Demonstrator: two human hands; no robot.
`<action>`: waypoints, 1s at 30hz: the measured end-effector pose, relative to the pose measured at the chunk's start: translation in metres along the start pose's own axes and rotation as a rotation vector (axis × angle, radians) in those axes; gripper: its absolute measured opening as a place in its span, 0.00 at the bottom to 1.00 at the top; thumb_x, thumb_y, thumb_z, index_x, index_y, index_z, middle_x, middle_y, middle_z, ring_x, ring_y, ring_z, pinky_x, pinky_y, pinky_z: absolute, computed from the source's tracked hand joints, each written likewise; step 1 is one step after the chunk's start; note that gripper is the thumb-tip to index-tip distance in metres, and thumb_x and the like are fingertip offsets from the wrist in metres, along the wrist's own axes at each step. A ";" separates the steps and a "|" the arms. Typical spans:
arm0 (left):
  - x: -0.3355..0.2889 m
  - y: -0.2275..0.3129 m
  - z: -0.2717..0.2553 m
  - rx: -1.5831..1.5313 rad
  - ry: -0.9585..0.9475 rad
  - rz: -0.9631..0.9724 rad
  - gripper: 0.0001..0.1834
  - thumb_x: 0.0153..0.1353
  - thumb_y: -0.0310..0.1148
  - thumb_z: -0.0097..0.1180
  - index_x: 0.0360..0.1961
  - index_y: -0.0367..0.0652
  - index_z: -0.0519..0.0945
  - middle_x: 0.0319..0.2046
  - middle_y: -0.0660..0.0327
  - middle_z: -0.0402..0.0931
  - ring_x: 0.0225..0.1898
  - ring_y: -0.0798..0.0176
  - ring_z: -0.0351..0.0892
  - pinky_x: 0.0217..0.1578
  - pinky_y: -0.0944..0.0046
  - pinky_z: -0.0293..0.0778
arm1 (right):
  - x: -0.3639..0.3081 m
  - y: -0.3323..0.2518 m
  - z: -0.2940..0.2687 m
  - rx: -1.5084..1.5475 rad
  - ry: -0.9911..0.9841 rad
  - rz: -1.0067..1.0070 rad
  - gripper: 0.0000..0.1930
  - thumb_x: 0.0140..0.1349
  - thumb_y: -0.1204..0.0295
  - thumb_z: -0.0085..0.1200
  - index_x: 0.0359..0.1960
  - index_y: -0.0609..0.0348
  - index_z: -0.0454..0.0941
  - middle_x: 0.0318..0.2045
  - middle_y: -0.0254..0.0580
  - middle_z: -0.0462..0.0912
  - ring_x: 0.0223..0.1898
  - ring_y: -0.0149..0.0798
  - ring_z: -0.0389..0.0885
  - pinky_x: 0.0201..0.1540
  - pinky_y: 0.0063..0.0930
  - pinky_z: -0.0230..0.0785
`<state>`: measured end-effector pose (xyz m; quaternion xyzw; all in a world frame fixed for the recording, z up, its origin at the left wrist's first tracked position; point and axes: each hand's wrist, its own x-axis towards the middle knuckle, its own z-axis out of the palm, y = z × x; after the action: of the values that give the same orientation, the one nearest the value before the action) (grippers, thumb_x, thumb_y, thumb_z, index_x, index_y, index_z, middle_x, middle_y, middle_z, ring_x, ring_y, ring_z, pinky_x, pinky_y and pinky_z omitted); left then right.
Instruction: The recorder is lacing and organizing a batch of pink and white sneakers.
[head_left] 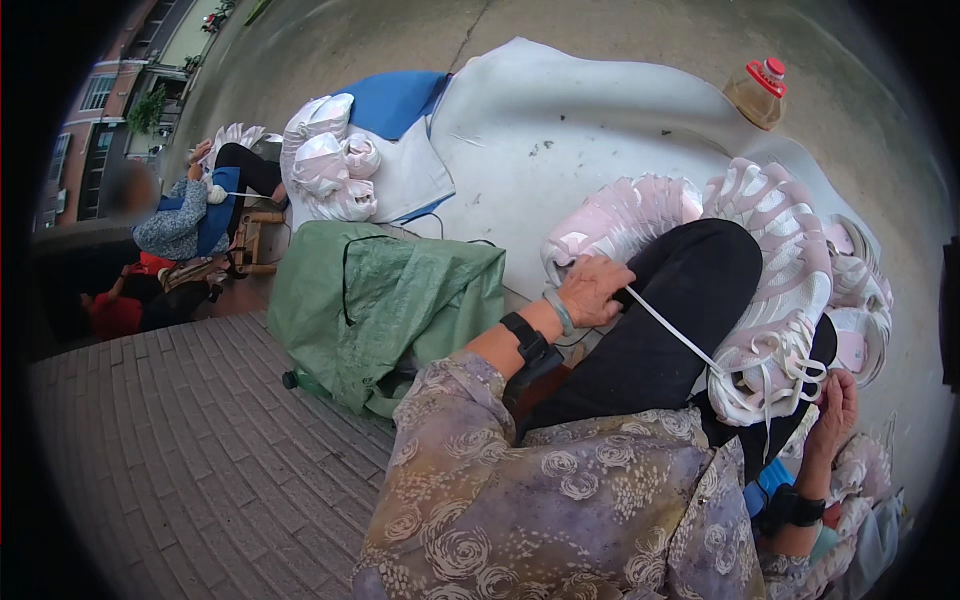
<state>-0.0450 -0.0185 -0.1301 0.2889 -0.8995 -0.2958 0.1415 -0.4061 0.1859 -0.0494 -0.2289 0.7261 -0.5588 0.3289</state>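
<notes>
Shoe [738,400], one, right of the knee [715,262]: lace [672,329] partly in, loops and long end loose, lacing judged unfinished; progress on shoe rows [785,230] flanking the knee unclear. Left hand [596,290], left of the knee, pinching the lace, taut to the shoe; right hand [836,408], right of the knee, beside the shoe, grip not discernible

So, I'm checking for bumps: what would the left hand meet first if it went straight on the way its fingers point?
Most likely the black-trousered knee, next in line from the left hand; depth is unclear, so it might pass above it.
</notes>
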 end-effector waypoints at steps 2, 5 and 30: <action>0.006 -0.007 0.032 -0.147 0.033 -0.032 0.08 0.45 0.34 0.52 0.23 0.41 0.72 0.21 0.54 0.69 0.26 0.52 0.69 0.29 0.59 0.64 | 0.001 0.002 -0.006 0.000 -0.026 -0.020 0.07 0.59 0.72 0.43 0.35 0.61 0.71 0.19 0.25 0.66 0.20 0.17 0.59 0.23 0.08 0.51; 0.026 -0.006 0.021 -0.332 0.155 -0.196 0.20 0.55 0.39 0.45 0.10 0.37 0.68 0.10 0.49 0.63 0.16 0.49 0.67 0.20 0.58 0.63 | 0.005 0.001 -0.009 0.045 -0.037 -0.033 0.06 0.59 0.72 0.43 0.35 0.61 0.70 0.19 0.26 0.66 0.19 0.18 0.58 0.22 0.09 0.51; 0.181 0.220 -0.106 -1.033 0.393 0.187 0.11 0.45 0.31 0.48 0.08 0.44 0.67 0.11 0.57 0.64 0.17 0.54 0.65 0.23 0.59 0.60 | 0.063 -0.142 0.089 -0.487 -0.968 -0.276 0.37 0.51 0.55 0.53 0.56 0.63 0.53 0.52 0.49 0.63 0.53 0.42 0.61 0.54 0.31 0.51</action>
<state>-0.2392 -0.0306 0.1030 0.1508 -0.6161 -0.6248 0.4552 -0.3887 0.0452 0.0590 -0.6219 0.5636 -0.2437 0.4860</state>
